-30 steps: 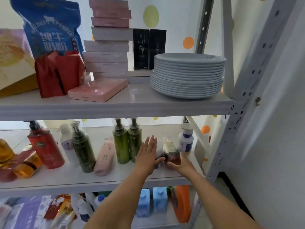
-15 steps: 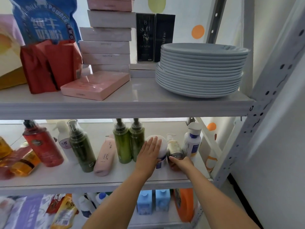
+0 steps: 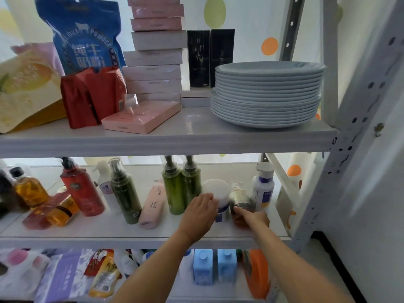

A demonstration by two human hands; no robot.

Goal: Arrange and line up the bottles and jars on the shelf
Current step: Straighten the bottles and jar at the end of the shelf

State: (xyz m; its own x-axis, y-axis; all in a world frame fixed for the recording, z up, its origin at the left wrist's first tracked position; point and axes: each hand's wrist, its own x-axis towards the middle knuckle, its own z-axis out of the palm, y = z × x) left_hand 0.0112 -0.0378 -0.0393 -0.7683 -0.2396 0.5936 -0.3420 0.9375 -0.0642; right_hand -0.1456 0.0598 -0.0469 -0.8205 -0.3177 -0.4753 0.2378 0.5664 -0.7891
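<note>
mid shelf, right end: jar and pump btl in hand

left hand point(image 3: 200, 212): fingers straight and flat against left side of white jar point(image 3: 215, 189), nothing gripped. right hand point(image 3: 254, 217): forefinger stretched onto lower front of small amber pump bottle point(image 3: 239, 200); whether the other fingers wrap it, cannot tell. both items stand near front edge of middle shelf point(image 3: 131, 228), touching or nearly so, betw. twin green bottles point(image 3: 172, 189) and white-blue bottle point(image 3: 262, 189).

handling, est.: jar squat, rigid, prob. stable; will slide on the smooth board, so push low on the wall. pump btl tall and narrow, top-heavy, glossy, poss. slippery; take by the body, not the pump head.

room: items tight side to side. open board behind the row. upper shelf sits low over the pump heads, so slide, don't lift. right end is close; front lip unguarded. pink bottle point(image 3: 152, 204) leans on its neighbour; a nudge could tip it.
</note>
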